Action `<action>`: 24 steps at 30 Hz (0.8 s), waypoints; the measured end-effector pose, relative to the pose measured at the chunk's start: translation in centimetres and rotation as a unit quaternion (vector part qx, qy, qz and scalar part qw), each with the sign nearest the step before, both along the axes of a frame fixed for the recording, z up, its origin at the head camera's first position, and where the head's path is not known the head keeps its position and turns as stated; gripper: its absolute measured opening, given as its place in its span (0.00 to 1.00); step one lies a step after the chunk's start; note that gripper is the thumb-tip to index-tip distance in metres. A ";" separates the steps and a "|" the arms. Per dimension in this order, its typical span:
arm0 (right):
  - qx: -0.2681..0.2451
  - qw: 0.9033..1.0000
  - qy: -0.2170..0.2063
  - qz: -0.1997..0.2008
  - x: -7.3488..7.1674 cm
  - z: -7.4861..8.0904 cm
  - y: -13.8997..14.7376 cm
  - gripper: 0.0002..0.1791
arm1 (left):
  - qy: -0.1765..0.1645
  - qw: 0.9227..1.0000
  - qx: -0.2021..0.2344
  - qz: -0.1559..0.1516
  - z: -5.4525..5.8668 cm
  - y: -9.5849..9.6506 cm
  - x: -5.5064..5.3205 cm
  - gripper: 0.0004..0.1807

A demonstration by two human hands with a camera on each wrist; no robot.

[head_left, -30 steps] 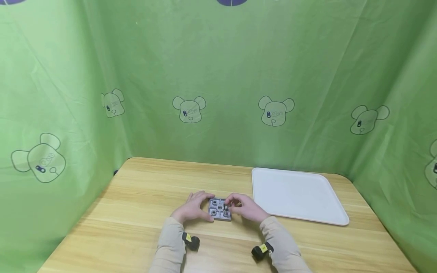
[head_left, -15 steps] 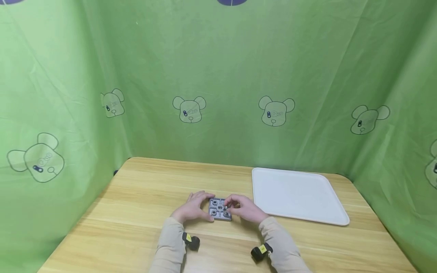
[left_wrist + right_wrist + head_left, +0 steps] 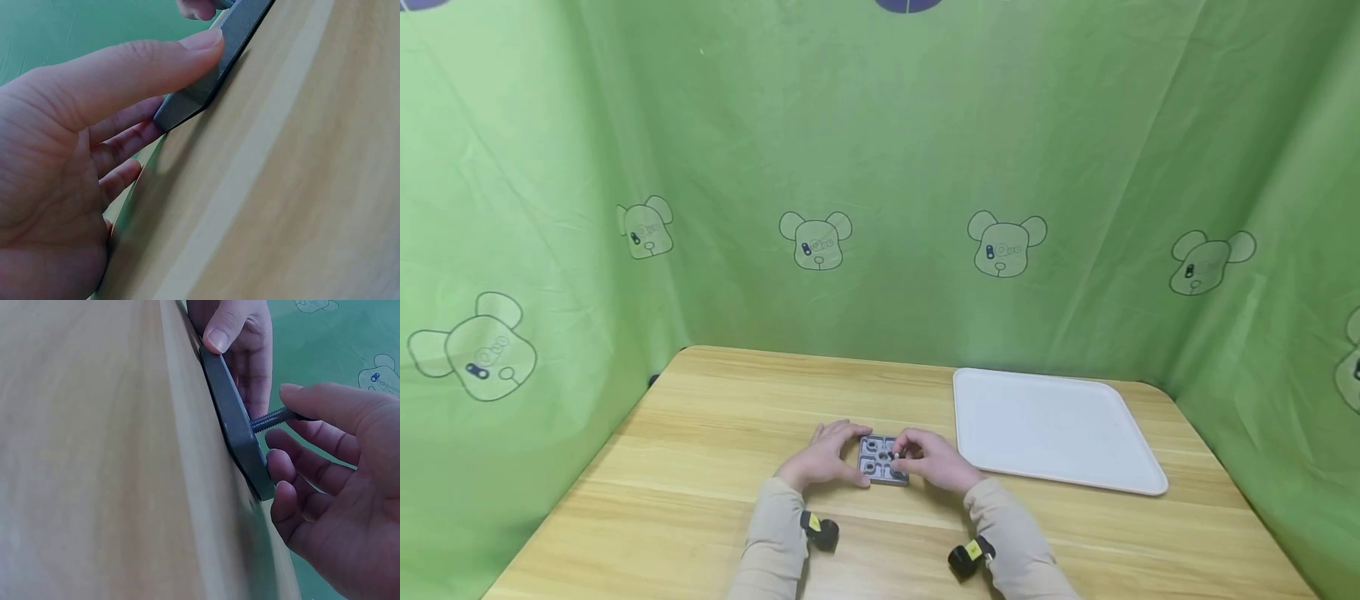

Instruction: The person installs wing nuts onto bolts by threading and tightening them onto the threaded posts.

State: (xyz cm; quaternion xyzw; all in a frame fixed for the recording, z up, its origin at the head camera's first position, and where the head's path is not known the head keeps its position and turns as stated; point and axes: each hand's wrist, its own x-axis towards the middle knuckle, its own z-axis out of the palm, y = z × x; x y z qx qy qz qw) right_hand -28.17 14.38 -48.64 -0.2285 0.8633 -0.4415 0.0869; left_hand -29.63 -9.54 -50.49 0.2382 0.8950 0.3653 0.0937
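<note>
Grey, the square plate [image 3: 876,461] sits on the wooden table [image 3: 715,467] between my hands. If I let the threaded bolt [image 3: 270,420] lean, it might bind or slip; a weak hold could let the plate turn. My left hand [image 3: 822,461] spans the plate wide, thumb and fingers pressing opposite edges. My right hand [image 3: 942,462] pinches the bolt near its head, the other fingers loosely bent.
</note>
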 end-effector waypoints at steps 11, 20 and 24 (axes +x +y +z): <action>-0.011 1.000 -0.020 0.003 -0.5 0.0 0.7 0.12 | 0.001 1.000 0.001 0.001 0.0 -0.1 0.1 0.49; -0.017 1.000 -0.007 0.010 -0.3 1.0 1.5 0.11 | 0.002 1.000 -0.001 -0.001 0.0 0.0 0.1 0.49; -0.018 1.000 -0.011 0.014 0.8 2.6 1.1 0.10 | 0.003 1.000 0.001 -0.001 0.0 0.0 0.1 0.49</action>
